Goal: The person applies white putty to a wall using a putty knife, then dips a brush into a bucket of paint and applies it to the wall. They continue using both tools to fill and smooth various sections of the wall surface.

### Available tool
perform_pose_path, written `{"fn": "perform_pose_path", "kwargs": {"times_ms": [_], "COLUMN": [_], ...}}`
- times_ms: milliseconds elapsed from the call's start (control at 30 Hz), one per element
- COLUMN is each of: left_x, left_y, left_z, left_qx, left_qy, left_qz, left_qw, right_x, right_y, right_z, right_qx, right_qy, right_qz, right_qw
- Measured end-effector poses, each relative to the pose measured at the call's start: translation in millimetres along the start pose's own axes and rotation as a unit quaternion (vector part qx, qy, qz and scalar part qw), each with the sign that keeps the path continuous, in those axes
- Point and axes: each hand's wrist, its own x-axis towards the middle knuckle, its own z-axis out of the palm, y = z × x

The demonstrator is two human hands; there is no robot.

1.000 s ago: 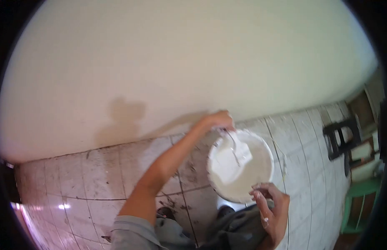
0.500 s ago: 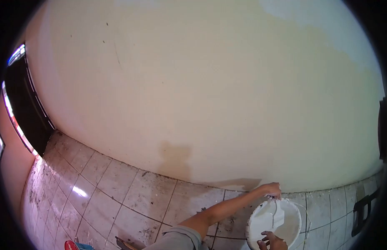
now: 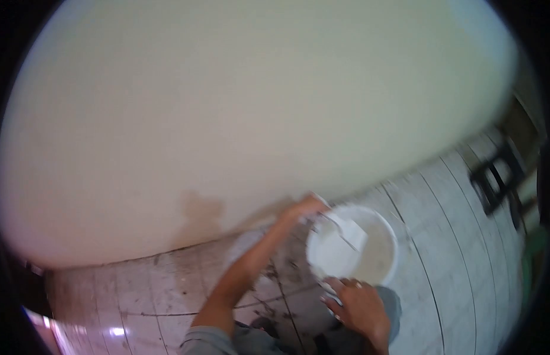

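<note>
A round white bucket [image 3: 396, 251] stands on the floor by the wall, with pale liquid [image 3: 377, 251] inside. A white paint roller [image 3: 353, 234] with a bent wire frame lies in it, beside a broad white area I cannot make out. My left hand [image 3: 312, 205] is closed at the bucket's far left rim, where the roller's wire runs up to it; the handle itself is hidden. My right hand [image 3: 359, 303] is at the near rim, fingers curled over the edge. Motion blur softens both hands.
A pale wall [image 3: 239, 118] rises right behind the bucket. Dirty white floor tiles [image 3: 429, 236] surround it. A dark plastic stool [image 3: 497, 177] stands at the right. My knee in grey cloth [image 3: 392, 310] is close to the bucket's near side.
The view has swung right and down, so the bucket appears further left and higher. My right hand has gone from loosely spread fingers to curled ones at the near rim. My left hand stays at the rim.
</note>
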Motion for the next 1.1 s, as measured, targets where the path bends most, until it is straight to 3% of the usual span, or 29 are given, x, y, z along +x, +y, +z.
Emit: {"fn": "perform_pose_path", "kwargs": {"times_ms": [133, 333, 533, 1100], "left_x": [-1.3, 5.3, 10.0, 6.6], "left_y": [8.9, 5.9, -6.3, -12.5], "left_z": [0.5, -5.5, -9.1, -17.9], "left_qx": [-0.021, 0.096, 0.07, 0.061], "left_qy": [-0.003, 0.023, 0.03, 0.028], "left_qz": [0.006, -0.011, -0.02, -0.061], "left_qw": [1.0, 0.995, 0.997, 0.996], "right_x": [-11.7, -13.4, -16.2, -10.6], "right_y": [5.6, 3.7, 11.3, 11.3], "right_z": [2.3, -8.9, 0.5, 0.1], "right_qx": [0.008, 0.002, 0.02, -0.014], "right_qy": [0.02, -0.018, 0.043, -0.023], "right_qz": [-0.001, 0.029, -0.01, 0.029], "right_qw": [1.0, 0.999, 0.999, 0.999]}}
